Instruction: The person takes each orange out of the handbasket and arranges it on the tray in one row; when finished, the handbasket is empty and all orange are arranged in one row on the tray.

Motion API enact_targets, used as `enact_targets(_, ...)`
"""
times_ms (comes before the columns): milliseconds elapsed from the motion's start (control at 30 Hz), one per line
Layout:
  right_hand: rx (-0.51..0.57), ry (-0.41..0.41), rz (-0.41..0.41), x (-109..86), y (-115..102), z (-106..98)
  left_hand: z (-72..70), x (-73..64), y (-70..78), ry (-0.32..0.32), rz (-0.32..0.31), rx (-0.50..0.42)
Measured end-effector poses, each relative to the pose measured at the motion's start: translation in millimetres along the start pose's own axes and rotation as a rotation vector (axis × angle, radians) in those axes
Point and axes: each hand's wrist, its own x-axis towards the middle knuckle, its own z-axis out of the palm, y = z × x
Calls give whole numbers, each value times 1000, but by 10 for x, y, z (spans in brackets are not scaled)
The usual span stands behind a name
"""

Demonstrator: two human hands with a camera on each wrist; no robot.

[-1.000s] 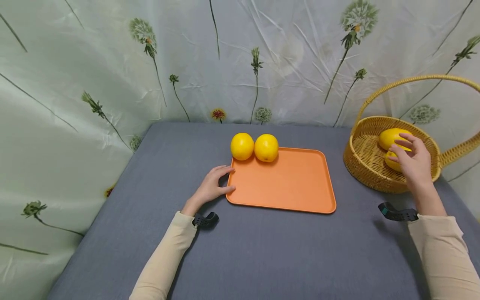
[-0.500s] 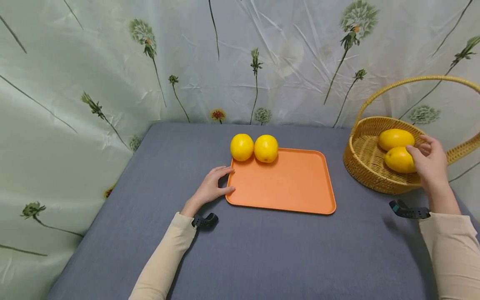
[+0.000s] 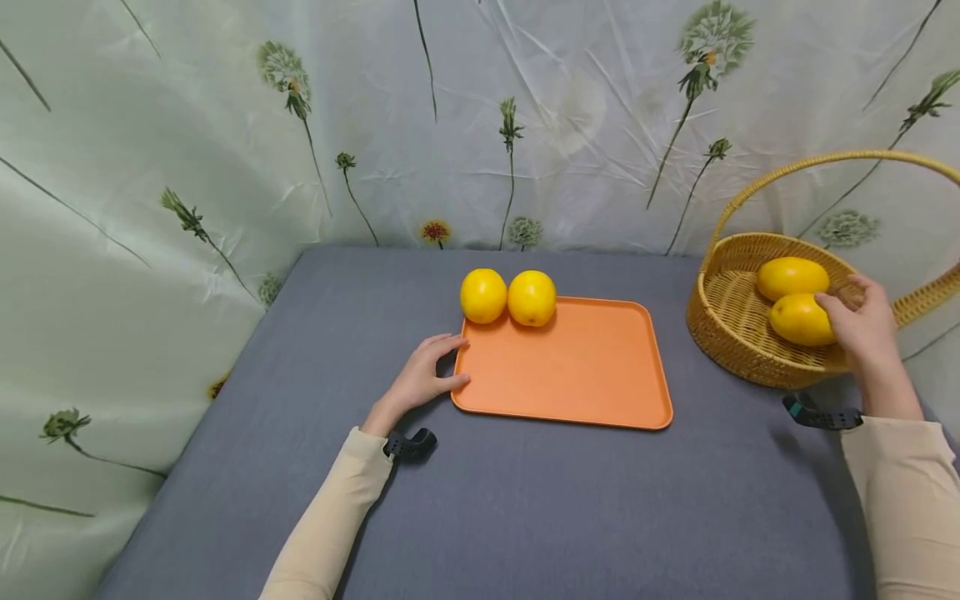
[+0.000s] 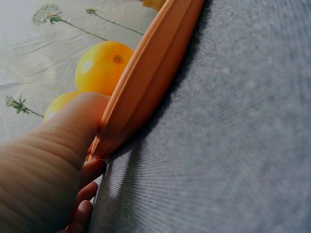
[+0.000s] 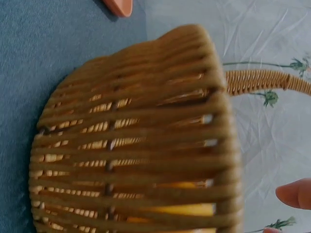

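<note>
My left hand (image 3: 420, 377) grips the left edge of the orange tray (image 3: 592, 375), with its thumb by the near corner. In the left wrist view the thumb (image 4: 80, 109) lies on the tray's rim and fingertips curl beside it. Two oranges (image 3: 483, 296) (image 3: 532, 298) sit side by side at the tray's far left corner. At the right, my right hand (image 3: 866, 323) hovers over the wicker basket (image 3: 738, 358), its thumb tip at the end of an oval yellow fruit (image 3: 798, 321). A second such fruit (image 3: 791, 277) lies behind that one. Some right fingers are hidden.
The basket's tall arched handle (image 3: 832, 157) rises over its opening. A grey cloth (image 3: 570, 517) covers the table. Behind and at the left hangs a pale curtain (image 3: 420, 183) printed with dandelions.
My right hand has shifted right, from above the fruits to the basket's right side, uncovering both oval fruits. It moves little in the last half second. The left hand stays put.
</note>
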Motion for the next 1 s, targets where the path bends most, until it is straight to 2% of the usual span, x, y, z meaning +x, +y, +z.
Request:
enact_targets(400, -216, -81, -64, 113, 70, -73, -9, -23, 9, 8, -6, 1)
enact_targets(633, -207, -96, -67, 261, 116, -13, -15, -16, 8, 19, 1, 7)
enact_targets(833, -208, -63, -127, 283, 169, 74, 4, -26, 4, 16, 2, 13)
enact_targets(1000, -219, -135, -169, 279, 174, 115, 18, -24, 18, 19, 5, 9)
